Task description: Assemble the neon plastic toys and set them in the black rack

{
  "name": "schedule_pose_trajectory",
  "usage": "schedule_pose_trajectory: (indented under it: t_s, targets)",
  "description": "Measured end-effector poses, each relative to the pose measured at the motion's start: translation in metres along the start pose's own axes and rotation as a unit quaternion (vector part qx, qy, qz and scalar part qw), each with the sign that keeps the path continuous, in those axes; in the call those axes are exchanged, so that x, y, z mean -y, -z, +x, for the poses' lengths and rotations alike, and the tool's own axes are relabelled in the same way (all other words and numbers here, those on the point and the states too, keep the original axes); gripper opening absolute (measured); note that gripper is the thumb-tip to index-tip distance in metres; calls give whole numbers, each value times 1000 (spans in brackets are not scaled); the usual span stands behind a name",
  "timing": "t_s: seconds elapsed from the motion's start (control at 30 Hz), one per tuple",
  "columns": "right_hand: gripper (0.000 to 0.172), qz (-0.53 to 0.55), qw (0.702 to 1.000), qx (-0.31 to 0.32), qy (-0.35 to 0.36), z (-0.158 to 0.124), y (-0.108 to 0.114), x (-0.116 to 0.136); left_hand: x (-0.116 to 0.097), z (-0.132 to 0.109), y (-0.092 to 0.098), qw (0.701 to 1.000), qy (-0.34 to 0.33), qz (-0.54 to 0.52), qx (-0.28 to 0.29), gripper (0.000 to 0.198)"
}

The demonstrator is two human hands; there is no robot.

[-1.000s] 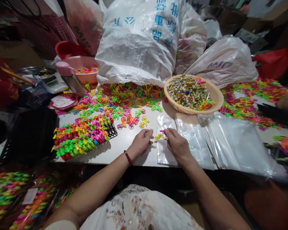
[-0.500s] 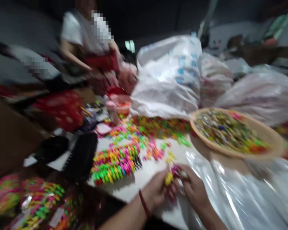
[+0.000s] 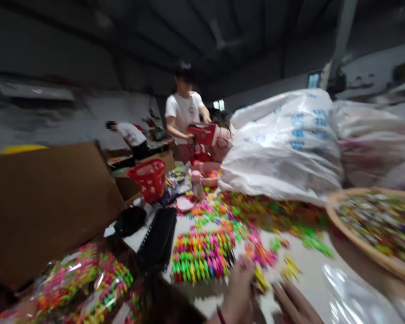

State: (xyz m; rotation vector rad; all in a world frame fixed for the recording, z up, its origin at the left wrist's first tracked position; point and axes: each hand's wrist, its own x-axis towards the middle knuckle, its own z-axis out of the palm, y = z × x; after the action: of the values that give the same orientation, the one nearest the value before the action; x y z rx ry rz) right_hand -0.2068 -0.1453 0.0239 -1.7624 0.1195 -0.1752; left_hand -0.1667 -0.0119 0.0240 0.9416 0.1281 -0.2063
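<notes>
Near the bottom of the head view, my left hand (image 3: 239, 288), with a dark red band at the wrist, is closed on a small yellow plastic piece (image 3: 261, 280). My right hand (image 3: 295, 303) is just to its right, low over the white tabletop (image 3: 207, 290), fingers stretched out and no object visible in them; its lower part is cut off by the frame. Beyond the right fingertips lie loose yellow pieces (image 3: 290, 267). Pink and orange pieces (image 3: 259, 249) lie ahead of both hands. Left of my left hand sit neat rows of bright pieces (image 3: 200, 256).
A wide tan basin (image 3: 334, 211) of mixed small parts stands at right, near clear plastic film (image 3: 354, 292). A large white sack (image 3: 280, 148) rises behind. Left are a black spiral-bound item (image 3: 158, 236), a cardboard box (image 3: 54, 216) and filled bags (image 3: 70, 279). Across the table a person (image 3: 185, 112) holds a red object.
The view has swung left and up, so things sit further right and lower. My hands have moved apart, and the purple piece seen between them earlier no longer shows.
</notes>
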Motion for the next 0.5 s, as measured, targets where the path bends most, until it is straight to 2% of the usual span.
schedule_pose_trajectory:
  t_s: [0.07,0.17,0.27,0.5]
  targets:
    - [50,-4,999,1,-51,-10,-1,4,-6,-11,0,999,-31,20,-20,47]
    - [51,53,995,47,-63,-20,-2,12,-26,-24,4,999,-23,33,29,42]
    - [48,86,993,67,-40,-34,-8,27,-41,-42,10,998,-5,37,59,39]
    - [32,114,986,114,29,-74,-34,55,-48,-90,28,990,-57,87,98,38]
